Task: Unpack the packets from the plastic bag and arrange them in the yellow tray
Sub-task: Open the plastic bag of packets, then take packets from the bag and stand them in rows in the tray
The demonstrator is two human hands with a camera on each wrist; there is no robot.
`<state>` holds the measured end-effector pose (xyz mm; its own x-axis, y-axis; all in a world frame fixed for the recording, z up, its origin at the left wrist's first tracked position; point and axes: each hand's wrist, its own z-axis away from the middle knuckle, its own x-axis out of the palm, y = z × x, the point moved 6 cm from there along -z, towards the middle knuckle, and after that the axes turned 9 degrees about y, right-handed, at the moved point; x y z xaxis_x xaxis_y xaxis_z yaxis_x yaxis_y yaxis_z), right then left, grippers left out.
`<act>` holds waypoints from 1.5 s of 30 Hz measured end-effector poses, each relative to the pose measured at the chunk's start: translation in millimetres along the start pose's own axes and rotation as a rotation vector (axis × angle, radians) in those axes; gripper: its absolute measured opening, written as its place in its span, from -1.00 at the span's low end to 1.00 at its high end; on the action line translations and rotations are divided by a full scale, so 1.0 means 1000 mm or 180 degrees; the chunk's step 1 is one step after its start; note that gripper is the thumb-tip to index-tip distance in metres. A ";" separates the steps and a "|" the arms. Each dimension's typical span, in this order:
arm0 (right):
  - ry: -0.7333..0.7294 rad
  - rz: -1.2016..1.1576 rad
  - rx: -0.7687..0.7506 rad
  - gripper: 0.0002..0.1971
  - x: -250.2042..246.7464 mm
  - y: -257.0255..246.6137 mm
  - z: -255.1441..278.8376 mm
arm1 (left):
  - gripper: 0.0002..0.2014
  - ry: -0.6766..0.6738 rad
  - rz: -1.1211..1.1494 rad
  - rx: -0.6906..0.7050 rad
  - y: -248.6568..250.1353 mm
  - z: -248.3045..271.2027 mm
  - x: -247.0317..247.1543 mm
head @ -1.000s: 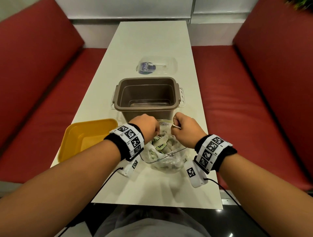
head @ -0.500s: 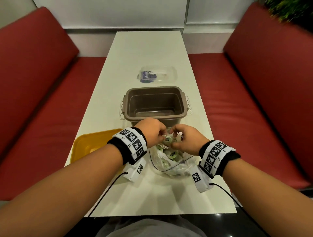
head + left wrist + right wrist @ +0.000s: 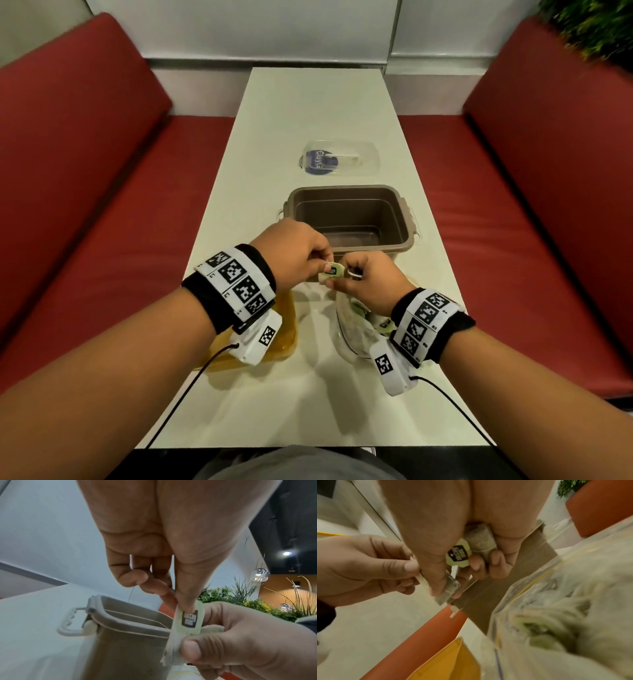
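A small tea-bag packet with a pale green tag hangs in the air just in front of the brown container. My left hand pinches the tag between thumb and forefinger. My right hand pinches the packet's lower end. A second packet sits tucked in my right palm under curled fingers. The clear plastic bag, holding several more packets, lies on the table under my right wrist. The yellow tray stands left of the bag, mostly hidden by my left wrist.
An open brown plastic container with side handles stands just behind my hands. Its clear lid lies farther back on the long white table. Red bench seats run along both sides.
Both hands went from holding the bag's mouth, to the packets inside it, then rose with a packet pinched between them. The head view has shifted.
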<state>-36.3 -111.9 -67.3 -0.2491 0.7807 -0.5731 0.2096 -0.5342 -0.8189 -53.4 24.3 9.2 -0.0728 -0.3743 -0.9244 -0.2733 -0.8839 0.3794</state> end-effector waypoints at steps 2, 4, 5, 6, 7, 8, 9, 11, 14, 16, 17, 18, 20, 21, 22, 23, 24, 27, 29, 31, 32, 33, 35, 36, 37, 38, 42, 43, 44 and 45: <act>-0.0133 0.0128 0.0027 -0.76 0.018 -0.006 -0.004 | -0.88 -0.0024 -0.0162 -0.0148 -0.015 0.008 -0.008; -0.0331 0.0529 0.0017 -0.81 0.034 -0.011 -0.005 | -0.87 -0.0039 -0.0361 -0.0371 -0.034 0.015 -0.015; -0.0429 0.0675 0.0049 -0.81 0.043 -0.013 -0.006 | -0.88 -0.0047 -0.0464 -0.0497 -0.045 0.018 -0.018; -0.0510 0.0770 0.0120 -0.77 0.051 -0.013 -0.006 | -0.88 -0.0071 -0.0552 -0.0625 -0.055 0.020 -0.018; -0.0576 0.0839 0.0203 -0.71 0.059 -0.013 -0.008 | -0.89 -0.0111 -0.0610 -0.0752 -0.067 0.023 -0.016; -0.0623 0.0906 0.0301 -0.65 0.066 -0.012 -0.009 | -0.90 -0.0171 -0.0639 -0.0874 -0.077 0.025 -0.012; -0.0661 0.0956 0.0397 -0.60 0.073 -0.012 -0.011 | -0.91 -0.0244 -0.0672 -0.0989 -0.086 0.026 -0.005; -0.0705 0.1005 0.0567 -0.54 0.085 -0.010 -0.016 | -0.94 -0.0401 -0.0745 -0.1168 -0.102 0.027 0.011; -0.0735 0.1000 0.0738 -0.53 0.095 -0.008 -0.020 | -0.96 -0.0514 -0.0799 -0.1330 -0.118 0.023 0.032; -0.0763 0.0999 0.0823 -0.55 0.097 -0.005 -0.018 | -0.93 -0.0519 -0.0825 -0.1400 -0.124 0.017 0.041; -0.0783 0.1011 0.0855 -0.56 0.098 -0.003 -0.016 | -0.93 -0.0521 -0.0839 -0.1409 -0.126 0.015 0.045; -0.0797 0.1020 0.0875 -0.56 0.097 -0.001 -0.013 | -0.92 -0.0520 -0.0855 -0.1411 -0.126 0.012 0.049; -0.0794 0.1030 0.0898 -0.56 0.097 0.001 -0.006 | -0.92 -0.0555 -0.0900 -0.1361 -0.124 0.009 0.057; -0.0785 0.1044 0.0877 -0.55 0.097 0.001 -0.003 | -0.92 -0.0575 -0.0934 -0.1321 -0.122 0.007 0.061; -0.0764 0.1058 0.0879 -0.55 0.097 0.003 0.001 | -0.92 -0.0606 -0.0967 -0.1279 -0.119 0.007 0.066; -0.0745 0.1053 0.0898 -0.54 0.096 0.004 0.005 | -0.92 -0.0641 -0.1012 -0.1240 -0.116 0.006 0.070; -0.0733 0.1030 0.0937 -0.54 0.096 0.006 0.008 | -0.91 -0.0685 -0.1066 -0.1198 -0.113 0.006 0.074; -0.0708 0.0971 0.1013 -0.55 0.094 0.009 0.018 | -0.88 -0.0727 -0.1182 -0.1116 -0.106 0.007 0.083; -0.0671 0.0964 0.0990 -0.59 0.092 0.009 0.021 | -0.85 -0.0721 -0.1223 -0.1100 -0.103 0.008 0.084; -0.0576 0.0919 0.0953 -0.69 0.087 0.009 0.022 | -0.82 -0.0733 -0.1220 -0.1111 -0.100 0.009 0.083; -0.0503 0.0846 0.0920 -0.75 0.085 0.008 0.022 | -0.81 -0.0733 -0.1209 -0.1109 -0.100 0.010 0.080; -0.0424 0.0742 0.0902 -0.79 0.082 0.006 0.021 | -0.81 -0.0710 -0.1188 -0.1089 -0.099 0.010 0.077; -0.0261 0.0489 0.0877 -0.83 0.077 0.001 0.019 | -0.82 -0.0616 -0.1064 -0.0964 -0.098 0.011 0.066; -0.0188 0.0331 0.0873 -0.85 0.076 -0.001 0.019 | -0.83 -0.0558 -0.0906 -0.0829 -0.095 0.011 0.060; -0.0151 0.0099 0.0887 -0.87 0.075 -0.003 0.018 | -0.85 -0.0502 -0.0672 -0.0649 -0.090 0.012 0.053; -0.0139 -0.0190 0.0904 -0.87 0.075 -0.004 0.019 | -0.87 -0.0452 -0.0396 -0.0439 -0.084 0.015 0.045; -0.0009 -0.0863 0.0702 -0.87 0.077 -0.007 0.016 | -0.87 -0.0437 0.0200 0.0042 -0.060 0.030 0.022; 0.0026 -0.0830 0.0590 -0.88 0.077 -0.008 0.015 | -0.86 -0.0443 0.0159 0.0064 -0.058 0.032 0.022; 0.0044 -0.0797 0.0500 -0.88 0.077 -0.009 0.014 | -0.85 -0.0430 0.0077 0.0069 -0.058 0.032 0.023; 0.0048 -0.0754 0.0445 -0.88 0.077 -0.010 0.014 | -0.85 -0.0393 -0.0012 0.0049 -0.058 0.032 0.023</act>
<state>-70.9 -50.6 -103.8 -0.2612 0.8934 -0.3655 0.0146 -0.3750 -0.9269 -70.1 76.1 -35.8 -0.1890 -0.3327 -0.9239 -0.2886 -0.8805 0.3761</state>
